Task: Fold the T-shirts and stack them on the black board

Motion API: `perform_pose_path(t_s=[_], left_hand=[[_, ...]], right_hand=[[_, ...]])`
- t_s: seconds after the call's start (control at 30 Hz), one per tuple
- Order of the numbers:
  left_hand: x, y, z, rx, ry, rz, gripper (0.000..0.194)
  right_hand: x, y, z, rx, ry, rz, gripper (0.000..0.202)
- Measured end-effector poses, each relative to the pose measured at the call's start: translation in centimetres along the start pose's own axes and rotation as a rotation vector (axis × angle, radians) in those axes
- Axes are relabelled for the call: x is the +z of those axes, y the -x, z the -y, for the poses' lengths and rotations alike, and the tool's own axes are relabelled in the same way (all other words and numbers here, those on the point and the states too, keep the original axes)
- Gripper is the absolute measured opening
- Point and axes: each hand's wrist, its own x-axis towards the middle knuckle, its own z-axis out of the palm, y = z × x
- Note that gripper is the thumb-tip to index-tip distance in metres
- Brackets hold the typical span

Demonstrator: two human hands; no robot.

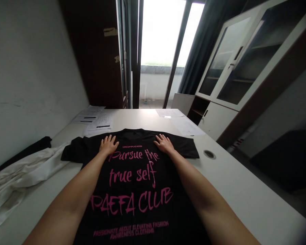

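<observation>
A black T-shirt (132, 177) with pink lettering lies spread face up on the white table, its collar toward the far edge and its sleeves out to both sides. My left hand (108, 145) rests flat near the left shoulder of the shirt, fingers apart. On the other shoulder lies my right hand (164, 143), palm down with its fingers spread. Both hands touch the cloth and hold nothing. The shirt's lower hem runs out of view at the bottom.
Crumpled pale cloth (28, 170) and a dark garment (20, 153) lie at the table's left side. Paper sheets (99, 122) are at the far left, more papers (183, 124) at the far right. A round cable hole (209, 154) is right of the shirt. A cabinet (219, 112) stands beyond.
</observation>
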Motion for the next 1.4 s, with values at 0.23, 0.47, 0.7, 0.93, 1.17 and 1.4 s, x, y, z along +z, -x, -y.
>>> perform_pose_path(t_s=[0.23, 0.47, 0.7, 0.93, 1.17, 1.4], left_hand=[[0.3, 0.1, 0.6, -0.039, -0.028, -0.121, 0.066], [-0.6, 1.8, 4.9, -0.059, -0.019, -0.049, 0.066], [-2.2, 4.8, 10.8, -0.177, -0.046, -0.059, 0.067], [-4.5, 8.1, 12.4, -0.316, -0.245, -0.296, 0.05], [-6.0, 9.7, 17.1, -0.549, -0.163, -0.341, 0.076], [-6.9, 6.9, 18.3, -0.51, 0.04, -0.189, 0.044]], right_hand=[[0.4, 0.1, -0.4, 0.02, 0.023, -0.06, 0.074], [-0.2, 1.6, -3.2, 0.098, 0.037, -0.088, 0.071], [-1.7, 6.3, -11.4, 0.257, 0.063, -0.115, 0.067], [-2.3, 11.0, -15.4, 0.474, 0.093, -0.318, 0.06], [-1.9, 11.7, -14.6, 0.552, 0.091, -0.455, 0.045], [-1.8, 11.9, -15.0, 0.476, -0.001, -0.486, 0.031]])
